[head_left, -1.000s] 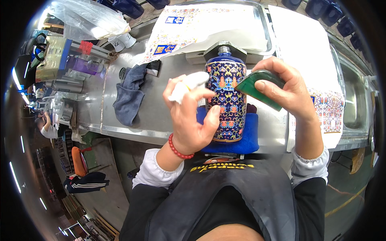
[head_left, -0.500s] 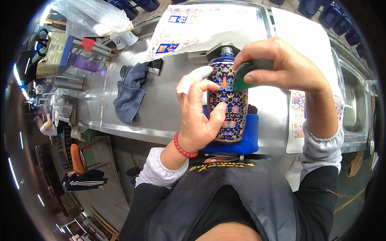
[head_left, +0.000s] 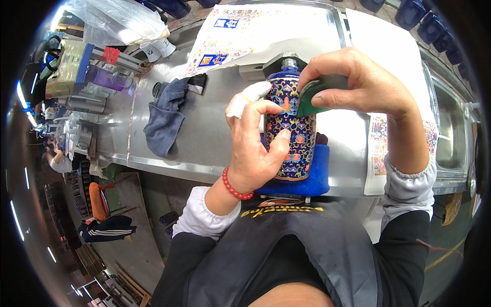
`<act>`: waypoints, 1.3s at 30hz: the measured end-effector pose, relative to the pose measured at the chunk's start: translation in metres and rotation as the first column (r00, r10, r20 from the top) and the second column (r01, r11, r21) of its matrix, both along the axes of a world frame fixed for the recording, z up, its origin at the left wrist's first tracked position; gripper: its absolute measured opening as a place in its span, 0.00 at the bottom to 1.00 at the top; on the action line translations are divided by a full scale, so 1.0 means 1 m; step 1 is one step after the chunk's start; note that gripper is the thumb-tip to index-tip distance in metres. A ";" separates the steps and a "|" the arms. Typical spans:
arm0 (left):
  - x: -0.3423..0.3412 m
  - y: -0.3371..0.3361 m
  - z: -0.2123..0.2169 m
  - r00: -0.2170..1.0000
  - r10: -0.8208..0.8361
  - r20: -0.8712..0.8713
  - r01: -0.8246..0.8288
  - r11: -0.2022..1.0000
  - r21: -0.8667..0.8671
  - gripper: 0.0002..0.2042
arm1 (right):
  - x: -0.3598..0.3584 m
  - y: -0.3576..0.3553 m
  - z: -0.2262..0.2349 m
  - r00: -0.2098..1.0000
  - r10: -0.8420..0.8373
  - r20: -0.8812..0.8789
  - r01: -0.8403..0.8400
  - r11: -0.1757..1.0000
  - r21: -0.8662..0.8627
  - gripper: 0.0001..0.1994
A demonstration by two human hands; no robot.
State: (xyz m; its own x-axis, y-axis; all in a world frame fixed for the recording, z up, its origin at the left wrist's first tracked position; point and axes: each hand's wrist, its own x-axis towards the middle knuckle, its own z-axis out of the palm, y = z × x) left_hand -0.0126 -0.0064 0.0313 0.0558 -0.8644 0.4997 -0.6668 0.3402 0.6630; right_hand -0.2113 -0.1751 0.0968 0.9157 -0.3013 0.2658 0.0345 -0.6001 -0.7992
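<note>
A dark blue bottle (head_left: 290, 128) with a colourful floral pattern lies in front of me, its neck pointing away. A blue cloth pad (head_left: 319, 171) is under its lower end. My left hand (head_left: 255, 140) grips the bottle from the left, thumb and index finger pressed on the patterned surface. White wrapping covers some of that hand's fingers, and a red bead bracelet is on the wrist. My right hand (head_left: 353, 84) pinches a dark green, flat scraper (head_left: 309, 100), whose edge touches the bottle's right side. Some right fingers are hidden behind the scraper.
On the metal table (head_left: 215, 138), a grey-blue cloth (head_left: 166, 120) lies at the left. Printed pattern sheets (head_left: 225, 38) are spread at the back, with more sheets (head_left: 379, 146) at the right. A sink (head_left: 450, 138) is far right; dark blue vessels (head_left: 432, 28) stand behind.
Both hands stay almost in place on the bottle. The scraper in my right hand has tilted slightly, and its face shows a little more.
</note>
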 end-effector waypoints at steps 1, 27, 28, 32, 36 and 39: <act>0.000 0.000 0.000 1.000 -0.002 -0.006 0.002 1.000 0.000 0.18 | -0.001 0.000 0.000 1.000 -0.007 -0.015 0.007 1.000 0.005 0.12; 0.030 -0.014 0.013 0.822 -0.051 0.567 0.242 0.932 -0.268 0.15 | -0.017 0.008 -0.006 0.999 -0.008 0.039 0.008 1.000 0.000 0.13; 0.030 -0.015 0.016 0.842 -0.067 0.536 0.226 0.945 -0.236 0.14 | -0.017 0.008 -0.005 0.998 -0.007 0.059 0.009 1.000 -0.024 0.13; 0.025 -0.022 0.022 0.927 -0.101 0.361 0.173 0.969 -0.174 0.10 | -0.018 0.013 -0.004 0.997 -0.058 0.048 0.056 0.998 0.039 0.13; 0.018 -0.025 0.024 0.966 -0.130 0.222 0.140 0.990 -0.029 0.11 | -0.017 0.018 -0.003 0.990 -0.140 0.007 0.139 0.989 0.054 0.14; 0.014 -0.027 0.024 0.975 -0.115 0.188 0.112 0.993 0.026 0.12 | -0.014 0.020 -0.002 0.986 -0.169 -0.016 0.169 0.985 0.026 0.14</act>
State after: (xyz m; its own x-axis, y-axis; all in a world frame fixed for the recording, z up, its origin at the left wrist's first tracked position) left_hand 0.0013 -0.0334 0.0549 -0.1372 -0.8672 0.4788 -0.7384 0.4117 0.5341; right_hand -0.2253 -0.1554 0.0945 0.8546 -0.4588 0.2433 -0.0765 -0.5746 -0.8149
